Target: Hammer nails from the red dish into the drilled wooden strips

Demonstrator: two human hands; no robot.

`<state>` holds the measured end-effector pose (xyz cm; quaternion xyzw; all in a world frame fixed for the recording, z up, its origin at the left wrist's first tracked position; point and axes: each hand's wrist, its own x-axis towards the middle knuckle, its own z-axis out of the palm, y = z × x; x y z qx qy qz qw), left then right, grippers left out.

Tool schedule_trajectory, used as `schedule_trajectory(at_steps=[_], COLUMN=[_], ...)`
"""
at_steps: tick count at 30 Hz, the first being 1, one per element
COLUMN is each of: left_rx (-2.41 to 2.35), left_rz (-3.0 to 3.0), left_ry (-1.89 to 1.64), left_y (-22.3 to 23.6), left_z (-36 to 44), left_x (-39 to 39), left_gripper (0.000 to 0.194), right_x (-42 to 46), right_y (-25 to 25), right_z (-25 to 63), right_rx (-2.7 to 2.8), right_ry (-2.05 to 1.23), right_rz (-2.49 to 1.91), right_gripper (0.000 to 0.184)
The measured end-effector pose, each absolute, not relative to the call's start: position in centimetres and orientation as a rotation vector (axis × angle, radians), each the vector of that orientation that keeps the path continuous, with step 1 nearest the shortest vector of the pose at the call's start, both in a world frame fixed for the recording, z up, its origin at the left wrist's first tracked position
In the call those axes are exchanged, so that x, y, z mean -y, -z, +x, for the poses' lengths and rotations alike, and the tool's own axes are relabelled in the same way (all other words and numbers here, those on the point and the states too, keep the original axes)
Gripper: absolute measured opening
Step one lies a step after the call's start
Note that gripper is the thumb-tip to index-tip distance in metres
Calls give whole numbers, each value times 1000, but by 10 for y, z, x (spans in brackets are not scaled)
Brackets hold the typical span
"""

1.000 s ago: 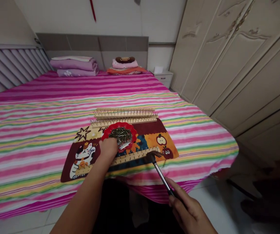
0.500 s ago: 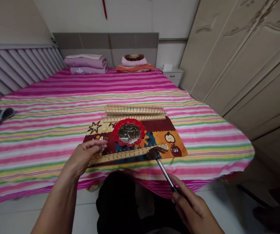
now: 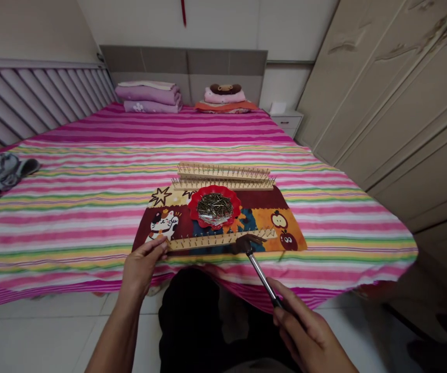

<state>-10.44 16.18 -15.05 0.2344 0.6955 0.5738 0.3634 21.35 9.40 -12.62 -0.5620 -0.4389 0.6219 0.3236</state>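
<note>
A narrow wooden strip [image 3: 204,241] set with upright nails lies along the near side of a patterned mat. My left hand [image 3: 145,259] is closed on its left end, thumb and fingertips pressed together there; anything small between the fingertips cannot be made out. My right hand [image 3: 301,324] is wrapped round the dark grip of a claw hammer [image 3: 260,272]. The hammer's dark head is over the right part of the strip and hides some of it. Just behind the strip, a red scalloped bowl [image 3: 193,210] holds many loose nails [image 3: 215,206].
Two more nail-studded wooden strips [image 3: 223,184] lie behind the bowl. The mat [image 3: 260,199] rests on a striped bed [image 3: 344,212]. Grey cloth [image 3: 3,173] lies at far left, folded bedding [image 3: 149,96] by the headboard. A wardrobe [image 3: 387,114] stands at right.
My left hand has come down from above the strip's left end onto it, uncovering the cat picture on the mat. The hammer stays nearly still. The view has shifted slightly.
</note>
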Motion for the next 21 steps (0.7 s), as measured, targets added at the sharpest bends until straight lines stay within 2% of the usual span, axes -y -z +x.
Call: schedule_trajectory(at_steps=[4,10,21], left_rx=[-1961,-2190,-2228], left_rz=[757,939,970], left_ry=[-1389,-1273,-1282], left_y=[161,163,167], left_z=[-101,-97,-91], left_x=[-164,-164,-164], left_gripper=[44,27,26], right_x=[-94,-94,-93], right_y=[128,132,137], right_z=[214,217,215], right_rx=[1165,1227,1245], right_ry=[-1622,-1609,-1627], right_rz=[-1479,-1460,-1414], right_gripper=[64,63,59])
